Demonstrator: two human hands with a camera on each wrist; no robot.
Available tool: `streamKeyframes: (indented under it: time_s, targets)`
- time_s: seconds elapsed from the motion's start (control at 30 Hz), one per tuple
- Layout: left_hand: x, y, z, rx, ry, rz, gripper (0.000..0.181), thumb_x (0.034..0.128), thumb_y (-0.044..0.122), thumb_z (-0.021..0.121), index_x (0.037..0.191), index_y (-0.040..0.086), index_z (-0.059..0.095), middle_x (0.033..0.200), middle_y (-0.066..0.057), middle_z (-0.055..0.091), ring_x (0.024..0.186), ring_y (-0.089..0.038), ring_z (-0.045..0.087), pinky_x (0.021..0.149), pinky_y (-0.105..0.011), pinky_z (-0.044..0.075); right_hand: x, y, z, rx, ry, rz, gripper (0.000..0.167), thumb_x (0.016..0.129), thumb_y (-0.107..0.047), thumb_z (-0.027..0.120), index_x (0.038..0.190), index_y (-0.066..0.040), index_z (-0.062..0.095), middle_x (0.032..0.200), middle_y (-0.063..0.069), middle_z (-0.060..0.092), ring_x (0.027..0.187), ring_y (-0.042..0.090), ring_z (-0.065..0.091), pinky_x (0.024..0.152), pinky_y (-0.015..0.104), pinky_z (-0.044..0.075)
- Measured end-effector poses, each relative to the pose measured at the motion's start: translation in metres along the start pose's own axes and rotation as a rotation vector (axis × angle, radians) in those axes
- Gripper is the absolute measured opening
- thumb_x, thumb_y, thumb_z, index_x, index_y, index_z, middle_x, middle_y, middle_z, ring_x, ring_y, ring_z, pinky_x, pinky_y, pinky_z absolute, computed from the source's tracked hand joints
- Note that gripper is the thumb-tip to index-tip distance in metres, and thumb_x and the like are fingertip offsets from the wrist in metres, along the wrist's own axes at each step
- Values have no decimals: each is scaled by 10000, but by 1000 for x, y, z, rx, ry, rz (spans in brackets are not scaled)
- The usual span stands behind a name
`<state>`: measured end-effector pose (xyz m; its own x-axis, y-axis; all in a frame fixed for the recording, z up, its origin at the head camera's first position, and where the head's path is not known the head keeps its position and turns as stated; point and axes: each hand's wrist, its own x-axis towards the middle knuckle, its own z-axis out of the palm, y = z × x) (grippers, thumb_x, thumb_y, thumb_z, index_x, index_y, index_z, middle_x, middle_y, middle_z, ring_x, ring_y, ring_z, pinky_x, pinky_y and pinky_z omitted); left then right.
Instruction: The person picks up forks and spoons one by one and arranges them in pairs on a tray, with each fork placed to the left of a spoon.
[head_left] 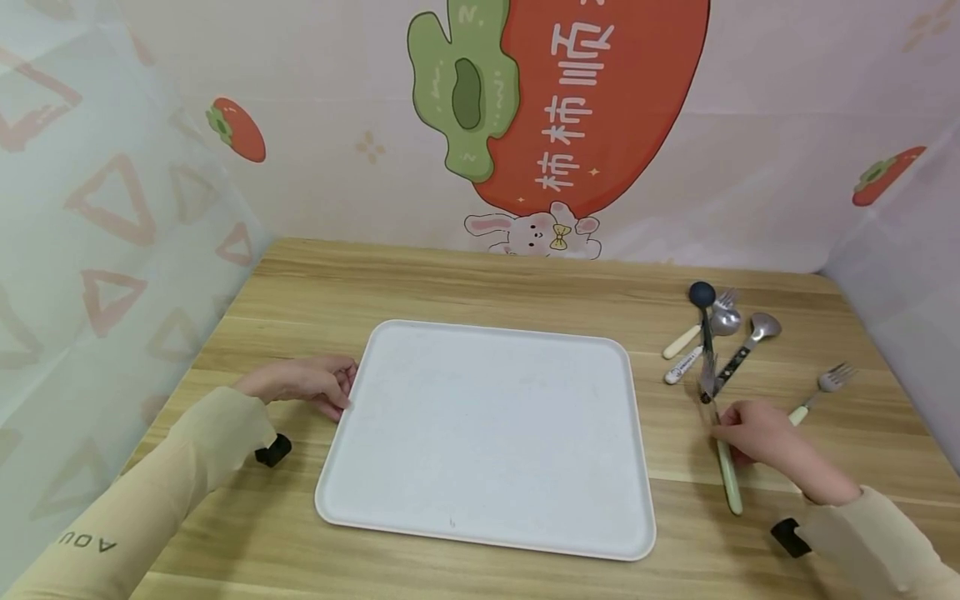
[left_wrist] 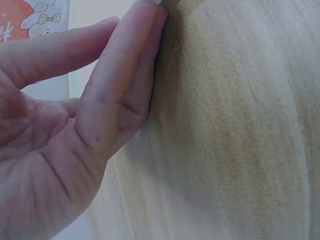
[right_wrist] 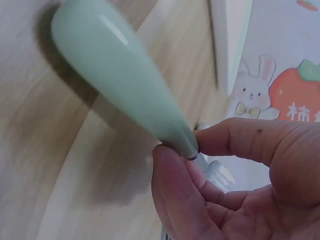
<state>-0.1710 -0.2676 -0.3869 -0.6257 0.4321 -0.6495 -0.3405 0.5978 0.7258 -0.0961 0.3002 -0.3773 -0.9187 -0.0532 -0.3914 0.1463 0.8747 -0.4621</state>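
The white tray sits flat in the middle of the wooden table, its low rim running all the way round its smooth base. All the cutlery lies outside it, on the table to its right.

The left hand rests against the tray's left rim with relaxed, fairly straight fingers; it touches the edge from outside rather than grasping it.

The right hand pinches the green fork between thumb and fingers, near where the handle meets the metal. Its rounded handle end points toward the person, and its metal end, partly blurred, points toward the other cutlery. The fork is right of the tray and apart from it.

Beyond this hand lie, close together and partly crossing, the black ladle, a cream fork, a spoon with a printed white handle, and a dark-handled spoon. Another fork, with a pale handle partly hidden by the right hand, lies farther right.

Both forearms wear cream sleeves. Behind the table, the backdrop shows red fruit and a rabbit
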Motion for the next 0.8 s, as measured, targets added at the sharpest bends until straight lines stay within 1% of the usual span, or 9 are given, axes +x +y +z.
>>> streamKeyframes:
  time_s: [0.13,0.2,0.37,0.43,0.53,0.63,0.8]
  targets:
    - [1,0,-1,2,0,3,296,765,-78,586,980,-47,385,791,-105,468,705,-199,575,659,-317,540,-3,-10,5,-28,31,-62,154,814,-121,585,727,-4,536,569,13,508,506,138,493,472,266,412]
    - [1,-1,-1,0,2,3,295,764,-81,586,978,-45,386,788,-104,469,701,-198,575,655,-315,540,-4,-17,8,-34,32,-80,138,816,-115,580,753,3,542,585,14,511,516,140,484,473,265,399]
    - [1,-1,-1,-1,-4,10,289,766,-84,585,975,-48,387,778,-98,473,693,-193,578,652,-314,540,-8,-36,15,-76,27,-101,133,823,-115,578,818,11,537,651,23,524,545,145,483,485,282,402]
    - [1,-1,-1,-6,-4,8,291,764,-85,587,973,-48,388,775,-97,473,691,-193,579,653,-314,540,-8,-43,17,-114,37,-119,135,823,-126,587,827,-1,537,671,23,531,560,146,479,491,284,397]
    - [0,-1,-1,-5,-6,8,292,763,-83,588,971,-48,386,770,-94,472,690,-190,576,651,-312,540,-10,-54,19,-143,43,-142,138,826,-142,595,841,-18,537,695,26,539,581,152,469,500,283,390]
    - [0,0,0,-6,-9,11,295,763,-81,587,974,-48,383,770,-92,469,692,-188,574,649,-311,540,-11,-64,22,-138,35,-157,134,838,-150,597,853,-32,535,709,26,542,586,151,464,500,279,388]
    - [-2,2,1,-11,-17,12,296,766,-84,580,981,-53,379,772,-93,466,701,-191,575,655,-315,540,-12,-80,27,-119,35,-221,88,838,-113,600,853,-46,544,694,11,527,572,135,455,489,273,384]
